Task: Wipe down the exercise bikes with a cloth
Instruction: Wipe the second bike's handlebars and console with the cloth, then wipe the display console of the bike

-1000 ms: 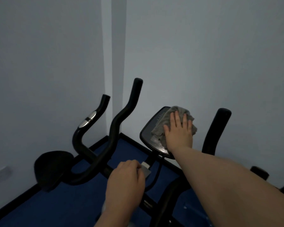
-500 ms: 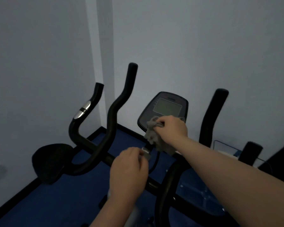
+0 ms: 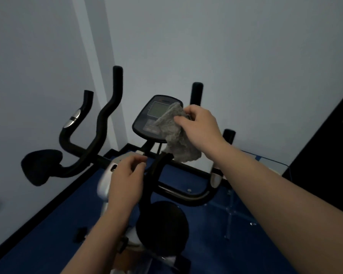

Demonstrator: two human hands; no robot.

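Two hands worked over the nearer black exercise bike (image 3: pixel 166 194); the right hand (image 3: pixel 200 127) pinched a crumpled grey terry cloth (image 3: pixel 176 133) by its upper edge, thumb and fingers curled round the bunched fabric, so the rest hung loose in front of the lower right part of the dark oval display console (image 3: pixel 152 117); the cloth's top corner overlapped the console's right rim, its tail dropped to just above the black curved handlebar (image 3: pixel 186 196); the pinch grip, rather than a flat palm, probably served to regather or refold the cloth for a fresh face, though that is a judgement; the left hand (image 3: pixel 125 178) rested on the silver-grey plastic housing (image 3: pixel 107 175) below the console stem, fingers curled near the stem, seemingly steadying the bike or the person's lean; whether it truly gripped anything could not be told; the grey screen of the console sat uncovered at upper left of the cloth; a second black bike's tall handlebars (image 3: pixel 105 111) and black saddle (image 3: pixel 42 167) stood to the left by the pale wall, untouched by either hand; both bikes stood on a blue floor mat (image 3: pixel 57 224); the near round black saddle (image 3: pixel 162 226) sat below the handlebar.
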